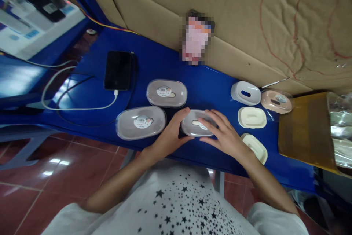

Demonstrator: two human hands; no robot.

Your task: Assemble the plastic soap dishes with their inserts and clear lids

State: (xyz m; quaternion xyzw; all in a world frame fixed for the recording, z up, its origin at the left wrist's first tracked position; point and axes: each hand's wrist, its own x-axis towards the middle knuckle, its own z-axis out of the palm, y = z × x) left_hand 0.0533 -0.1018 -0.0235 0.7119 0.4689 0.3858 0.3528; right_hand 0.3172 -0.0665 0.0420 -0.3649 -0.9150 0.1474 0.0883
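A grey oval soap box with a slotted top and a round label lies on the blue table between my hands. My left hand is wrapped round its left end, thumb along the near side. My right hand grips the right end, with fingers over the far edge and the top, partly covering the label. To the left lie two similar labelled grey boxes, a nearer soap box and a farther soap box. By my right forearm is a cream soap tray, partly hidden.
Beyond it are another cream tray, a white slotted piece and a peach soap box. A cardboard box with plastic-wrapped items stands right. A cabled black device lies left; a blurred-out phone leans at the back.
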